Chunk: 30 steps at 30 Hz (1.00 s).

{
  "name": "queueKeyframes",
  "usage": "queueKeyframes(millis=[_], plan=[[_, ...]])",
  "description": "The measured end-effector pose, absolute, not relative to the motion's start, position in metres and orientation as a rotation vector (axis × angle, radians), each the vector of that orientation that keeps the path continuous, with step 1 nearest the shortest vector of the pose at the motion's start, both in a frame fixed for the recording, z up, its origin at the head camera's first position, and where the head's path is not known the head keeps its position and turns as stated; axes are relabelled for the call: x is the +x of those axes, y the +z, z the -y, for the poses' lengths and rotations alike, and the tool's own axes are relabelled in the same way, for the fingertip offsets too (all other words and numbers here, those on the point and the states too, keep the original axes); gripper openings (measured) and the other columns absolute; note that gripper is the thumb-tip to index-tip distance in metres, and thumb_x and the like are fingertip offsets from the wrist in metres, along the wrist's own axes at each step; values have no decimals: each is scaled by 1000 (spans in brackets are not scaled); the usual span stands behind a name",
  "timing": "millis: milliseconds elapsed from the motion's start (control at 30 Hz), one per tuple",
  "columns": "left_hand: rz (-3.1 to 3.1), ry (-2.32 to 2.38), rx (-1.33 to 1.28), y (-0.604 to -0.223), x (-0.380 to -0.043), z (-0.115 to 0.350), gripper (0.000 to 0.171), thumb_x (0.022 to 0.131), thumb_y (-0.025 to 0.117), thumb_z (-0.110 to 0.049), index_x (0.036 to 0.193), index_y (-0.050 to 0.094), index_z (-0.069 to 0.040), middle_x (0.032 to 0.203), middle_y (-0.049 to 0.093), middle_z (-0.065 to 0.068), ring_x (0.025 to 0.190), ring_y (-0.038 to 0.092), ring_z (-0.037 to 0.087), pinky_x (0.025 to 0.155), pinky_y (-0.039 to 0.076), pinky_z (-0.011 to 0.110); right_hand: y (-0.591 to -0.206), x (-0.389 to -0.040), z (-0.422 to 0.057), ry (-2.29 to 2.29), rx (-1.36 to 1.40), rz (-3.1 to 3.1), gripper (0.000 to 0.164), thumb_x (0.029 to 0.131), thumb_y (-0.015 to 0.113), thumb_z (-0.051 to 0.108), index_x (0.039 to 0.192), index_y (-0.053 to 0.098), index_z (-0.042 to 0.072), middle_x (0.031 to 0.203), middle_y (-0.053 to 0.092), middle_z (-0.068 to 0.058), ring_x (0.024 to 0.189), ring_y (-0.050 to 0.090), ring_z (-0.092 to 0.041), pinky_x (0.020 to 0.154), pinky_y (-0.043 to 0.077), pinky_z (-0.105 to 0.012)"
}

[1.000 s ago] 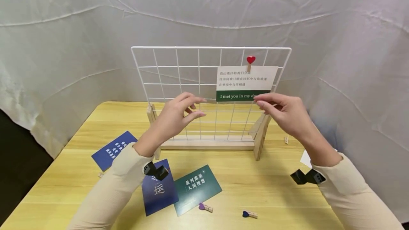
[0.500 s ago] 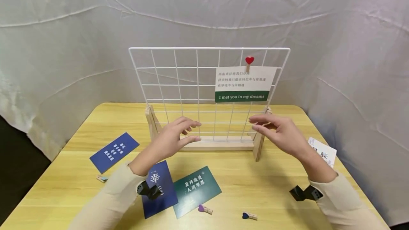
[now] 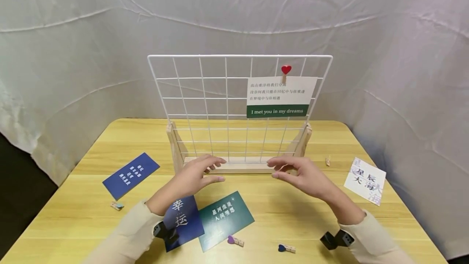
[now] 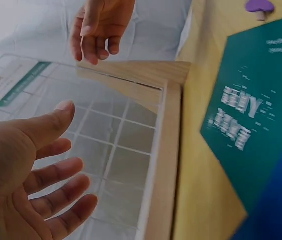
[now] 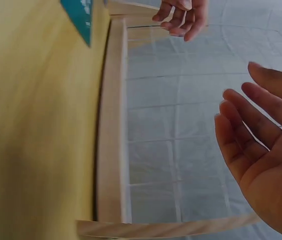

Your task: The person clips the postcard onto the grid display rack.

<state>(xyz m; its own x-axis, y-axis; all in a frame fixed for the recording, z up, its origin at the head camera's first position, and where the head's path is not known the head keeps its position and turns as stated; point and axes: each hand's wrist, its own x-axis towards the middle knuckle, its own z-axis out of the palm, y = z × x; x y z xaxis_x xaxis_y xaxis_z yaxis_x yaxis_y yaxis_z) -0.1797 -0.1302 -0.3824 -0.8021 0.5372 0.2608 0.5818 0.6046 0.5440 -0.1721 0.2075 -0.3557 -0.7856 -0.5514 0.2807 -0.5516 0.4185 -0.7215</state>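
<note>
My left hand (image 3: 199,176) hovers in front of the wooden base of a white wire grid rack (image 3: 227,105), fingers relaxed and holding nothing. Facing it on the right, my right hand (image 3: 300,174) is likewise relaxed, with nothing between thumb and fingers. A white and green card (image 3: 277,97) hangs at the grid's upper right, held by a clothespin with a red heart (image 3: 286,70). Below my left hand lie a dark blue card (image 3: 185,225) and a green card (image 3: 227,219) that meet at their edges. The left wrist view shows the palm of my left hand (image 4: 41,175) with spread fingers.
A blue card (image 3: 131,175) and a small clothespin (image 3: 117,205) lie at the left. Near the front are a purple-heart clothespin (image 3: 235,240) and a dark-blue-heart clothespin (image 3: 286,248). A white card (image 3: 365,180) and another clothespin (image 3: 327,161) lie at the right.
Both hands have come down from the level of the hanging card to the rack's base. The right hand has left the card's lower edge and moved inward; the card stays hanging.
</note>
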Motion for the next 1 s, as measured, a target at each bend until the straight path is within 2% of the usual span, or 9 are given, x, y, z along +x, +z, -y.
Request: queueKeyframes(millis=[67, 200, 333, 533, 600, 733, 833, 1000], plan=[[2781, -960, -950, -388, -179, 132, 48, 92, 67, -42, 131, 60, -15, 113, 64, 3, 100, 61, 20, 84, 54, 37, -362, -173, -205, 1367, 1067, 2655, 28, 93, 70, 17, 121, 68, 15, 113, 69, 3, 96, 66, -15, 84, 54, -33], [2807, -944, -965, -396, -178, 134, 49, 91, 67, -43, 131, 60, -15, 112, 64, 1, 102, 61, 19, 84, 53, 39, -369, -173, -205, 1409, 1123, 2680, 31, 92, 70, 20, 123, 66, 17, 117, 68, 0, 100, 65, -15, 88, 53, -34], [2841, -947, -1005, -402, -175, 135, 50, 92, 66, -42, 133, 58, -15, 116, 64, 2, 104, 61, 19, 84, 52, 40, -374, -171, -207, 1418, 1176, 2721, 33, 92, 70, 22, 124, 65, 16, 118, 67, -3, 99, 65, -14, 87, 53, -36], [2900, -961, -1021, -411, -170, 138, 55, 91, 69, -36, 139, 54, -13, 122, 63, 7, 110, 59, 23, 88, 51, 45, -385, -167, -213, 1400, 1298, 2799, 32, 92, 70, 22, 123, 66, 14, 111, 69, -3, 97, 65, -23, 85, 53, -35], [2919, -932, -1014, -413, -168, 139, 57, 90, 70, -37, 138, 54, -12, 123, 62, 7, 110, 59, 24, 88, 50, 45, -388, -165, -216, 1424, 1314, 2827, 32, 92, 71, 21, 123, 66, 15, 110, 69, -6, 98, 65, -26, 85, 53, -35], [2961, -898, -1026, -416, -165, 140, 59, 89, 71, -39, 138, 54, -11, 124, 62, 7, 111, 59, 25, 90, 50, 45, -395, -163, -221, 1523, 1363, 2863, 34, 90, 71, 15, 123, 65, 8, 114, 68, -13, 99, 64, -32, 87, 53, -37], [2975, -878, -1053, -418, -163, 139, 59, 88, 72, -39, 136, 55, -10, 123, 62, 7, 111, 59, 26, 91, 49, 46, -400, -163, -223, 1555, 1388, 2905, 36, 90, 72, 14, 123, 64, 4, 116, 67, -14, 98, 64, -32, 87, 53, -37], [2999, -808, -1082, -423, -162, 135, 62, 84, 75, -42, 135, 57, -11, 124, 62, 6, 115, 56, 25, 97, 46, 47, -408, -161, -224, 1595, 1431, 2965, 39, 89, 73, 17, 125, 64, 5, 117, 67, -12, 98, 64, -29, 86, 53, -33]])
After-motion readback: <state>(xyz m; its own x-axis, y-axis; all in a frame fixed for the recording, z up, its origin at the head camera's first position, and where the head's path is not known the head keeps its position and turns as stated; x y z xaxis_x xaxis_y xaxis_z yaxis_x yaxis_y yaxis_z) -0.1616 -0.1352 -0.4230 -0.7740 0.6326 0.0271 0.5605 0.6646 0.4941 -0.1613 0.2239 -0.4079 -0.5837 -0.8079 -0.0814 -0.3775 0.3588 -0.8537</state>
